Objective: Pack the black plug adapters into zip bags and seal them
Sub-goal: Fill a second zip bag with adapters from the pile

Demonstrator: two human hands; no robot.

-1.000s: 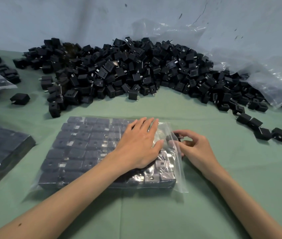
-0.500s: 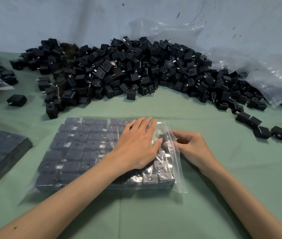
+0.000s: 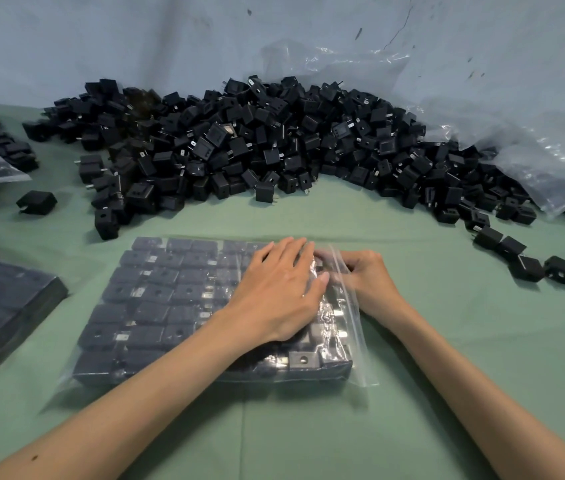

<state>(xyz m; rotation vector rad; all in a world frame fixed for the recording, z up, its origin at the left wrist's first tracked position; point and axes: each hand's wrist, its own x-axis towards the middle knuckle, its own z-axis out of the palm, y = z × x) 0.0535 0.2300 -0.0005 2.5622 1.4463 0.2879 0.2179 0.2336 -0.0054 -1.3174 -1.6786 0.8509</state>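
The left hand lies flat on the right part of the zip bag, palm down and fingers straight and close together, pressing on the plastic. Its forearm comes in from the lower left. The right hand is at the bag's right edge, near the far corner, with its fingers curled in toward the mouth. This part is blurred, so I cannot tell whether they pinch something.

The bag lies flat on the green surface, just in front of the person. The packed adapters inside it stand in neat rows.

Behind the bag, a big pile of loose black adapters stretches along the wall. A large clear plastic sheet covers the pile's right end. A few single adapters lie to the right, well apart from the hand. A filled dark bag lies at the left.

The bag's mouth points to the right, and its longer side seems to run left to right.
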